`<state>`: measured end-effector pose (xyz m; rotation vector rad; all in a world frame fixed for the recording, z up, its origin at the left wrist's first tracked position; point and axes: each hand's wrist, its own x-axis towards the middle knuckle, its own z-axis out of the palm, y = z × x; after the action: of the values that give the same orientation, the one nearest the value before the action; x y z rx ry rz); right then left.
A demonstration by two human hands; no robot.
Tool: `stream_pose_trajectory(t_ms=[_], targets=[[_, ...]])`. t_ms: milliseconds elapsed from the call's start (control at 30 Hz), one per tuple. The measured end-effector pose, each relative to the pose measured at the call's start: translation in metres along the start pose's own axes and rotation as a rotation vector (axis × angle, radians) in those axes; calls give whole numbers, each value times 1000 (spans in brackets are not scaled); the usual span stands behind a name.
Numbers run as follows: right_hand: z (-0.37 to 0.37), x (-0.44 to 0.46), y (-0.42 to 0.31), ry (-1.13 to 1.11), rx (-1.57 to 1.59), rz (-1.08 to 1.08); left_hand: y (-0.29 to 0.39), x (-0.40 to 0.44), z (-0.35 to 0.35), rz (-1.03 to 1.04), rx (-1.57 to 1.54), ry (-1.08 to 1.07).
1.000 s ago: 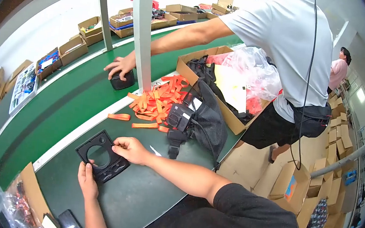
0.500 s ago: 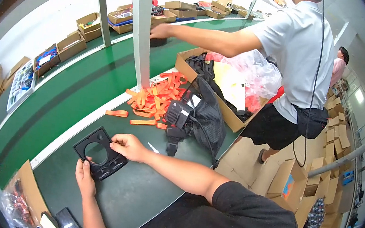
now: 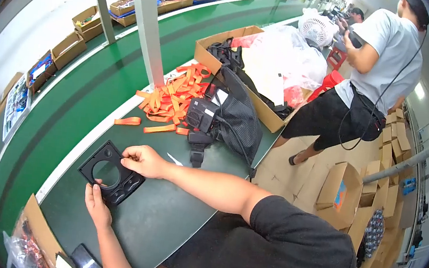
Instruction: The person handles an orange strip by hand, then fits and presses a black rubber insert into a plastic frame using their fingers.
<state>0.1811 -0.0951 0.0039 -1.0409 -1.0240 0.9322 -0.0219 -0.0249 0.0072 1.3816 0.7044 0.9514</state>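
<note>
A black plastic panel (image 3: 125, 183) with a large round hole is held tilted above the dark green worktable (image 3: 145, 232). My left hand (image 3: 97, 207) grips its lower left edge, with fingers partly behind it. My right hand (image 3: 143, 161) pinches the upper right edge between thumb and fingers. To the right of the panel lies a black boxy device (image 3: 201, 114) beside a black mesh bag (image 3: 240, 121). A black strap with a buckle (image 3: 198, 150) rests just below the device. Orange webbing loops (image 3: 174, 95) are heaped behind these.
An open carton (image 3: 274, 120) with black straps and plastic bags stands at the table's right end. A metal post (image 3: 148, 26) rises by the green conveyor (image 3: 79, 87). Another person (image 3: 381, 63) stands at right. At lower left are a carton flap (image 3: 42, 228) and bagged parts (image 3: 26, 253).
The other person has drawn the outstretched arm back from the conveyor and moved farther off, now holding a dark object. My view has shifted slightly; both my hands keep hold of the panel.
</note>
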Motion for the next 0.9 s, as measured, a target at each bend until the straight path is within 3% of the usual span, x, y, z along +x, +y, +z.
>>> stream_pose_trajectory(t_ms=[900], targets=[[-1,-3,-7,44,-164,-22,0,-1,1,-27,13,17]])
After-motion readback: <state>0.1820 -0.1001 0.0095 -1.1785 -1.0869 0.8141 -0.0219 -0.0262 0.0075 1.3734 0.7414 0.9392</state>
